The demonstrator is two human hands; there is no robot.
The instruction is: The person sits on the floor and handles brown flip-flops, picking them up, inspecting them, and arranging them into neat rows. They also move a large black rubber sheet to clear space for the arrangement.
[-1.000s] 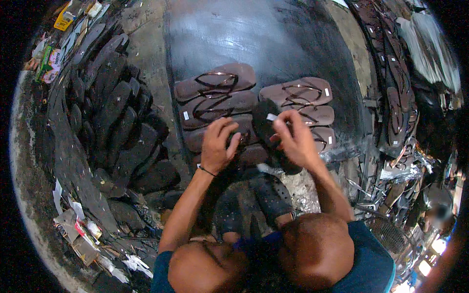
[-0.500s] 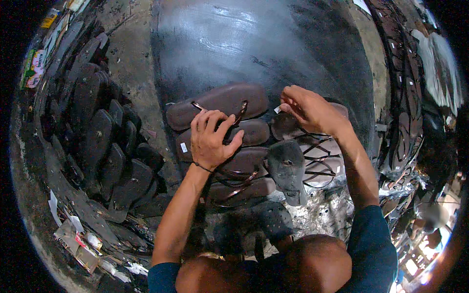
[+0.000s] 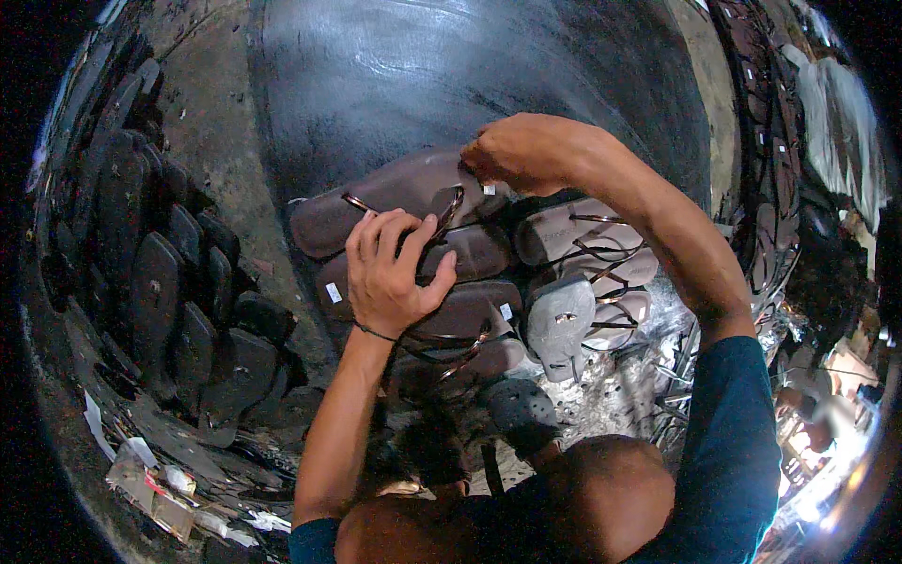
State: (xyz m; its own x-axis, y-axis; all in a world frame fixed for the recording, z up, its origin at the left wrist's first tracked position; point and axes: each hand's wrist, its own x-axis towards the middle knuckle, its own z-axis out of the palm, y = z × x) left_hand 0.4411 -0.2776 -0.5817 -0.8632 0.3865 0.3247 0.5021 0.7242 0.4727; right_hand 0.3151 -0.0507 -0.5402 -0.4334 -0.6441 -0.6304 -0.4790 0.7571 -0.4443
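A dark, worn sheet on the floor (image 3: 404,75) carries a stack of brown sandals. The top brown sandal (image 3: 395,193) lies with its long axis from 8 to 2 o'clock. The right hand (image 3: 517,150) pinches its 2 o'clock end, fingers clenched on the edge; the left hand (image 3: 390,273) presses flat just at 6 o'clock of it, fingers spread over the strap, equally near.
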